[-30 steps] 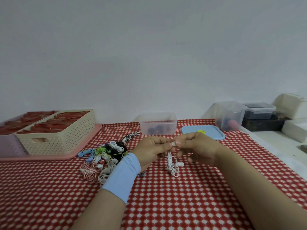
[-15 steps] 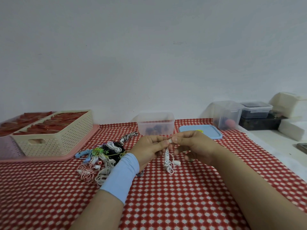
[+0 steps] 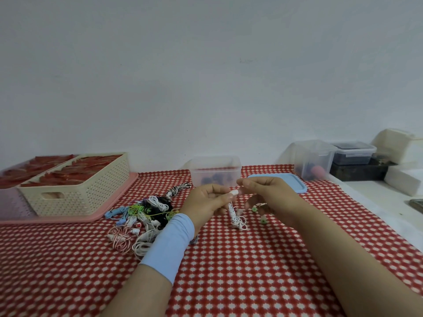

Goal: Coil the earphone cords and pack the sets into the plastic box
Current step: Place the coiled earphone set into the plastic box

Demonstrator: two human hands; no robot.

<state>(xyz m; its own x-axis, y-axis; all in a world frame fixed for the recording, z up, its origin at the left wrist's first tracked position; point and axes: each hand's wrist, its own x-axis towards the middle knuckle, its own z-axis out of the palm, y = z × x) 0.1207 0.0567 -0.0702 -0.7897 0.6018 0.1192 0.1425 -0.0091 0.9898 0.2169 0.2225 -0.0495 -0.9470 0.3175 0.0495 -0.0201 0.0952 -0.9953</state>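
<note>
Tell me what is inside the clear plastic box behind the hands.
Inside the clear plastic box, dark and bluish shapes lie at the bottom, too blurred to identify. The right hand covers a lower corner of it.

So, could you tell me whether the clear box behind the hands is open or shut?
Open: the box has no lid on; a blue lid lies beside it.

Left grip [image 3: 207,202] pinching, right grip [image 3: 272,197] pinching, held close together
</note>
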